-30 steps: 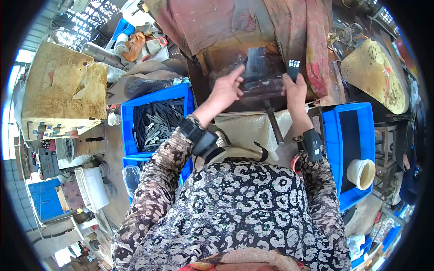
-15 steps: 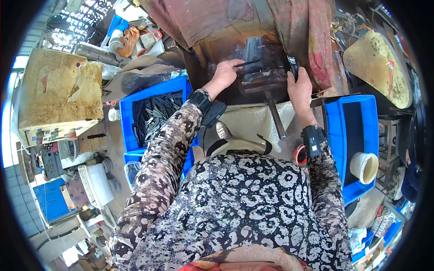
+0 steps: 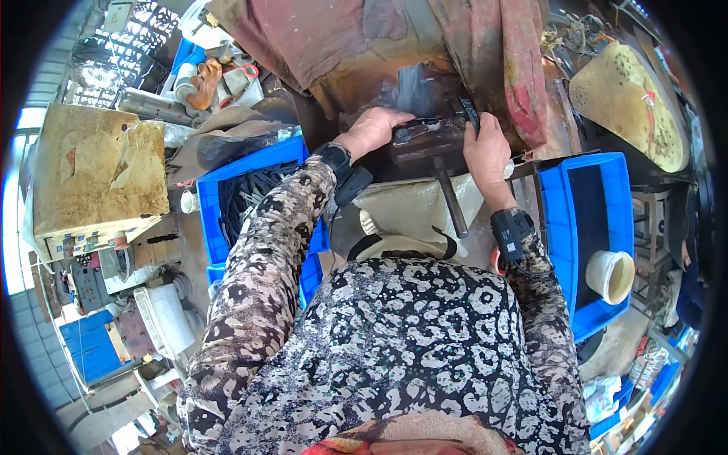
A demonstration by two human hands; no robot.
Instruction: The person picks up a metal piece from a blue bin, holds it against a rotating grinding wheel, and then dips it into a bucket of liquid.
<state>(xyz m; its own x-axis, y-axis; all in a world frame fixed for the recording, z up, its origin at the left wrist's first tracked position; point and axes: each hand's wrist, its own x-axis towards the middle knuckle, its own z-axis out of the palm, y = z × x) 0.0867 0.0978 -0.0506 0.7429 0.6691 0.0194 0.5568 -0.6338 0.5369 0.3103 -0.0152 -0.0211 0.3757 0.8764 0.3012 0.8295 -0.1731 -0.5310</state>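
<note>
My left hand (image 3: 373, 130) reaches to the left side of a dark, wet-looking metal fixture (image 3: 421, 144). Its fingers are pinched together on a thin dark strip, which lies low against the fixture and is partly hidden. On the fixture's right, my right hand (image 3: 487, 154) is closed around a small bundle of dark flat strips (image 3: 470, 114) that stick up past the fingers. Behind the fixture a grey streaked upright surface (image 3: 413, 89) shows, too blurred to name. A metal rod handle (image 3: 451, 199) slants from the fixture toward me.
Left of me, a blue bin (image 3: 208, 216) holds many dark strips (image 3: 254, 186). At right stands another blue bin (image 3: 557, 220) with a whitish cup (image 3: 610, 277) by its edge. Stained red-brown cloth (image 3: 326, 38) hangs over the machine. A yellowed box (image 3: 98, 167) stands far left.
My left hand has moved slightly right and lower, bringing its strip down from a raised position onto the fixture. My right hand, still holding the bundle, appears shifted slightly left. The whole view has shifted a little.
</note>
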